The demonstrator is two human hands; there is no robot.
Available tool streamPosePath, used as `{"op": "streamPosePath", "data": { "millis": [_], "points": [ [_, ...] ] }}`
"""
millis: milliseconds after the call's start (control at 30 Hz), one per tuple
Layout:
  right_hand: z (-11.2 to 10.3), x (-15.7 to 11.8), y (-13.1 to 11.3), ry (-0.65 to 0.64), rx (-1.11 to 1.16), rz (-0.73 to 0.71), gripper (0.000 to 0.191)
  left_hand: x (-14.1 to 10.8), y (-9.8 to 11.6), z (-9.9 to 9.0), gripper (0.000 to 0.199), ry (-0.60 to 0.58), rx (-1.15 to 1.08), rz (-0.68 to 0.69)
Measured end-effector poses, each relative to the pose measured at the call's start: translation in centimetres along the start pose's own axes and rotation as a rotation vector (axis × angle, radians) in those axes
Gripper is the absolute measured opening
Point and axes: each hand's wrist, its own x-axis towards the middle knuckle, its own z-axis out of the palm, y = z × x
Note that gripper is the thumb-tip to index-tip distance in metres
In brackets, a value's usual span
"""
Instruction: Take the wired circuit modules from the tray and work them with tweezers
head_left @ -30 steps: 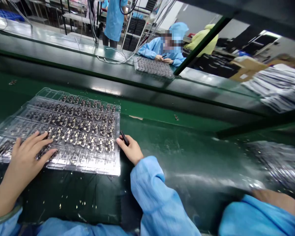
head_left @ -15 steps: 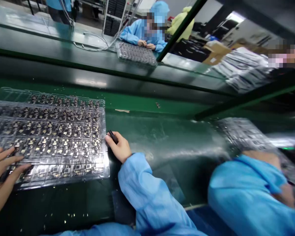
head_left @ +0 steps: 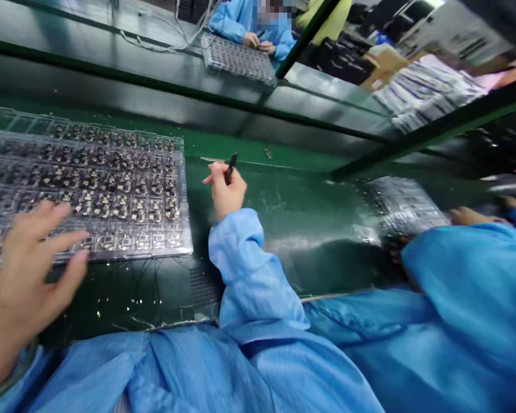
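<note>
Green conveyor belt (head_left: 309, 229) is bearing your clear plastic tray (head_left: 186, 218) of small circuit boards (head_left: 124, 198). You're pinching a black pen (head_left: 231, 167) in your right hand (head_left: 227, 192), while your open, blurred left hand (head_left: 30, 269) is spreading over the tray's near edge, contact unclear. That thin, light tray is looking flexible and its boards fragile, so you're safest taking it by the rim.

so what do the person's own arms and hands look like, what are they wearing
Both arms are in loose, light blue gown sleeves. The right sleeve is creased and ends in a gathered cuff at the wrist. The left hand and right hand are bare, with no gloves. A thin band shows at the left wrist, though what it is cannot be told.
</note>
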Motion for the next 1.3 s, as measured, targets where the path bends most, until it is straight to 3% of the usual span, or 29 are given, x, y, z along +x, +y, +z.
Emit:
{"op": "streamPosePath", "data": {
  "millis": [67,167,267,333,400,467,533,600,700,800,1000,1167,1300],
  "points": [
    [-0.7,-0.9,-1.8,0.068,0.149,-0.159,0.038,-0.3,2.5,0.6,0.035,-0.234,-0.163,0.205],
    [-2.9,-2.4,-4.7,0.067,0.292,-0.327,0.033,-1.2,5.6,2.7,0.027,-0.524,-0.425,0.382],
    [-6.0,-3.5,-6.2,-0.027,0.371,-0.374,0.028,-2.1,7.2,5.4,0.040,-0.663,-0.392,0.516],
    [-8.1,-4.4,-6.0,-0.102,0.365,-0.361,0.029,-2.6,7.5,7.0,0.051,-0.700,-0.285,0.552],
    [-9.9,-5.6,-4.6,-0.109,0.295,-0.300,0.034,-3.0,7.4,8.0,0.051,-0.712,-0.223,0.561],
    [-11.2,-7.4,-2.1,-0.028,0.212,-0.191,0.043,-3.3,7.2,8.5,0.046,-0.716,-0.197,0.548],
    [-12.0,-9.4,0.9,0.047,0.164,-0.050,0.048,-3.6,7.1,8.4,0.042,-0.697,-0.179,0.527],
    [-12.5,-11.6,3.7,0.043,0.147,0.082,0.049,-3.8,7.1,8.0,0.039,-0.655,-0.153,0.508],
    [-12.7,-14.3,6.4,0.069,0.131,0.141,0.051,-4.0,7.7,7.4,0.038,-0.594,-0.108,0.504],
    [-12.4,-15.9,6.8,0.114,0.197,0.185,0.050,-3.8,8.9,7.8,0.041,-0.571,-0.097,0.544],
    [-11.6,-16.6,5.2,0.048,0.222,0.270,0.031,-3.2,11.7,10.6,0.053,-0.622,-0.037,0.605],
    [-11.0,-17.2,5.2,0.043,0.189,0.307,0.024,-3.2,12.2,11.4,0.055,-0.651,0.035,0.588],
    [-10.6,-17.6,5.4,0.007,0.038,0.274,0.020,-3.1,12.1,11.3,0.058,-0.676,0.050,0.575]
  ]
}}
